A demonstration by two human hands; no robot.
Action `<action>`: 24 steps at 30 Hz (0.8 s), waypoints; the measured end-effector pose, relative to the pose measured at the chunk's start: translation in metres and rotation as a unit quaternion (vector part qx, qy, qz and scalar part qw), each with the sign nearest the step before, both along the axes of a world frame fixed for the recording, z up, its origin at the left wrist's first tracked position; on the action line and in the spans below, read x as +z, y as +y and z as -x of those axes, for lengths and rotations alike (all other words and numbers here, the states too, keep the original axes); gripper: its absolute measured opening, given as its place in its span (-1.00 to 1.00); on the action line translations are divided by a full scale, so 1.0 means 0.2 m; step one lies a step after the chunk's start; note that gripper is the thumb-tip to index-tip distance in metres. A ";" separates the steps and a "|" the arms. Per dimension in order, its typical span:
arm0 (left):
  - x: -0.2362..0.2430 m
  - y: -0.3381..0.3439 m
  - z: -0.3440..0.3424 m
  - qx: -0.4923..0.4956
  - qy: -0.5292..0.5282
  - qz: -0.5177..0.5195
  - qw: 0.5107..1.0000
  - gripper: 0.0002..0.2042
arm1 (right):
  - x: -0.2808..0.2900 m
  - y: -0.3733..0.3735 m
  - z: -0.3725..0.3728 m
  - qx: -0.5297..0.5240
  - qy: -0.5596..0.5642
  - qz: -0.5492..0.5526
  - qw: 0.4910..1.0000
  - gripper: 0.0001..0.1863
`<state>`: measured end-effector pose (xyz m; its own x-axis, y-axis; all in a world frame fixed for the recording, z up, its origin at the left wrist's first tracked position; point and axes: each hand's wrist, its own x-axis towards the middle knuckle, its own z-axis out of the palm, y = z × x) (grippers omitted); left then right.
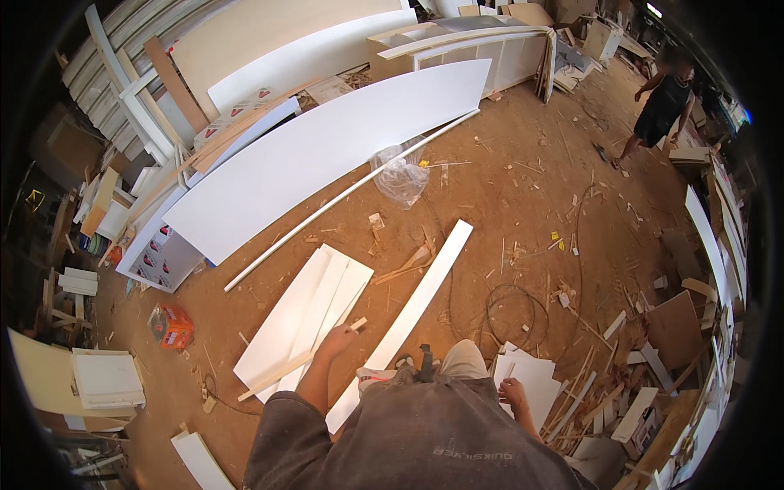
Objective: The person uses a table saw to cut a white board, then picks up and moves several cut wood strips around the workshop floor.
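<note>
My left hand (333, 343) is closed around a narrow wooden strip (280, 374), one end of which sticks out past my fingers. The strip lies slanted over a stack of white boards (302, 310) on the ground. To the right of that stack, a long white board (416, 294) runs away from near my feet. My right hand (514, 394) hangs low at my right side with its fingers curled, in front of some white panels (531, 376). Whatever it holds, if anything, is too small to make out.
A large white panel (335, 139) leans at the far left, with a white pole (351, 202) and clear plastic (402, 177) before it. An orange-red can (171, 327) stands left. Wood scraps (608, 408) pile up at right, near a cable loop (516, 306). A person (665, 102) stands far right.
</note>
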<state>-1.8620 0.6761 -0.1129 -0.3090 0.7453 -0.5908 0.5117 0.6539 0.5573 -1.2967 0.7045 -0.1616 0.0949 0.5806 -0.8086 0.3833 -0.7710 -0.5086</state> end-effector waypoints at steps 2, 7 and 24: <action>0.10 0.26 0.05 0.032 -0.053 -0.020 0.998 -0.63 | -0.05 0.22 0.07 0.023 0.012 0.015 1.000 -0.63; 0.04 0.60 0.10 0.118 -0.072 -0.054 0.989 -0.68 | -0.13 1.05 0.31 0.141 0.020 -0.004 0.990 -0.66; -0.52 0.92 0.53 0.301 -0.119 0.146 0.935 -0.57 | 0.61 3.68 2.78 0.488 0.107 -0.317 0.806 -0.60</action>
